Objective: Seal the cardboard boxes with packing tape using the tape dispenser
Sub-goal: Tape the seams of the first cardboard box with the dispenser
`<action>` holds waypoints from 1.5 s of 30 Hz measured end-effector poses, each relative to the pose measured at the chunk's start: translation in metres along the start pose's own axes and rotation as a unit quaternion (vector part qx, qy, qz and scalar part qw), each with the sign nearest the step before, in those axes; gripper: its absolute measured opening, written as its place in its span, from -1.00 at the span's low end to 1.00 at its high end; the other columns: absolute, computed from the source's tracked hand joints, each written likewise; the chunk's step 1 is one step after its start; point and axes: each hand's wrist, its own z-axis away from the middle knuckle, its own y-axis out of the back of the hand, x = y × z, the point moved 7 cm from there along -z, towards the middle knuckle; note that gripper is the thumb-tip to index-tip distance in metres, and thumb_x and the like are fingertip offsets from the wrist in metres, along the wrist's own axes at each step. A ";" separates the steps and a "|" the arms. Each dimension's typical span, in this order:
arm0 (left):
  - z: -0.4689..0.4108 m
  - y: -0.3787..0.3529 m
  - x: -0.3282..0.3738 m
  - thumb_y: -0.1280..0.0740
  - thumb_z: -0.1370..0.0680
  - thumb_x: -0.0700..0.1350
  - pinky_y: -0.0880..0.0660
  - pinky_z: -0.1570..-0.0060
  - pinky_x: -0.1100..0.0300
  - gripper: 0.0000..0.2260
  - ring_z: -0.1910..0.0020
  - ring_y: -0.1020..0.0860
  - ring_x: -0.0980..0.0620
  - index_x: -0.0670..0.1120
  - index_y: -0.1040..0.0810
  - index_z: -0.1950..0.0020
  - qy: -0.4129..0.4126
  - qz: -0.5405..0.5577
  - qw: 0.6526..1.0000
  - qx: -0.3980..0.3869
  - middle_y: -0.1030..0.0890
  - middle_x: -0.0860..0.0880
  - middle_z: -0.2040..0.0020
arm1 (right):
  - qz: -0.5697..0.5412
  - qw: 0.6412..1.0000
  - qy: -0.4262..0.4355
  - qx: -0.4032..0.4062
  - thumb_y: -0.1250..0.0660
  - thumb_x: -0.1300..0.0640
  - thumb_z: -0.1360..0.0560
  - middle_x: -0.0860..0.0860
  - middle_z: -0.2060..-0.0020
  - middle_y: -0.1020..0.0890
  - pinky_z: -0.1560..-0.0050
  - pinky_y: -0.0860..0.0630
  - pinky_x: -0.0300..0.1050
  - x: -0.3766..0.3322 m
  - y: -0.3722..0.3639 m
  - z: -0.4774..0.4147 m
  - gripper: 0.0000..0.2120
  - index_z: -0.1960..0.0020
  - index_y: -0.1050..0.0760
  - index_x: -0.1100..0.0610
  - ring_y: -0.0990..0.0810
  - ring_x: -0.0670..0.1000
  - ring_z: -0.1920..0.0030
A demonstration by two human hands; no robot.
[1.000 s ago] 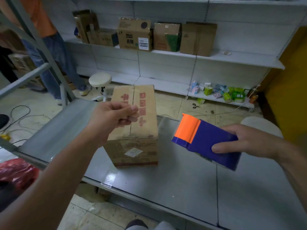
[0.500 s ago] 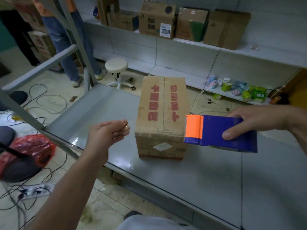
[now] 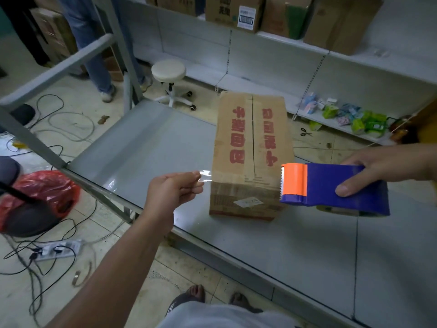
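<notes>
Presently I note my left hand (image 3: 175, 192) pinching the free end of the tape (image 3: 206, 175) and my right hand (image 3: 383, 166) gripping the tape dispenser (image 3: 331, 188), apparently to stretch a strip taut before the near end of the box (image 3: 253, 147) standing on the table (image 3: 142, 143).

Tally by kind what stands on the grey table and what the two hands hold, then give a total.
Cardboard box: 1, standing on the grey table
Tape dispenser: 1, held by the right hand
Clear tape strip: 1, pinched by the left hand
Total: 3
</notes>
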 end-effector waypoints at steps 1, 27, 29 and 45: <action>-0.002 0.000 -0.002 -0.39 -0.52 -0.20 -0.54 0.26 0.32 -0.91 0.29 -0.64 0.07 -0.19 -0.67 0.13 0.001 -0.001 1.000 -0.005 -0.68 -0.08 0.28 | -0.002 1.000 -0.004 0.000 -0.45 -0.15 -0.25 0.02 0.09 -0.72 0.05 -0.57 -0.17 0.000 0.000 -0.001 -0.51 -0.06 -0.61 0.14 -0.69 0.03 0.04; -0.002 -0.027 0.009 -0.08 -0.69 0.03 -0.33 -0.25 0.21 -0.66 -0.35 -0.36 0.18 0.09 -0.31 -0.47 -0.200 -0.163 0.965 0.039 -0.36 0.10 -0.41 | 0.000 1.000 -0.015 0.004 -0.44 -0.18 -0.23 0.00 0.09 -0.72 0.01 -0.54 -0.14 0.002 -0.003 0.000 -0.48 -0.06 -0.60 0.13 -0.69 0.01 0.05; 0.016 -0.060 0.057 -0.09 -0.69 0.01 -0.36 -0.27 0.25 -0.67 -0.31 -0.38 0.27 0.10 -0.33 -0.47 -0.303 -0.225 0.925 -0.049 -0.40 0.18 -0.36 | -0.005 1.000 -0.006 0.007 -0.44 -0.17 -0.24 0.00 0.10 -0.72 0.02 -0.52 -0.15 0.001 -0.004 0.000 -0.51 -0.04 -0.61 0.13 -0.69 0.02 0.06; -0.018 -0.164 0.020 0.14 -0.65 0.22 0.25 -0.53 0.09 -0.46 -0.57 0.18 0.13 0.09 0.11 -0.60 -0.369 -0.673 0.598 -0.231 0.12 0.11 -0.60 | -0.041 0.999 0.033 0.012 -0.44 -0.19 -0.24 -0.03 0.14 -0.72 0.17 -0.53 -0.28 0.020 -0.005 -0.004 -0.55 0.00 -0.59 0.08 -0.69 -0.04 0.11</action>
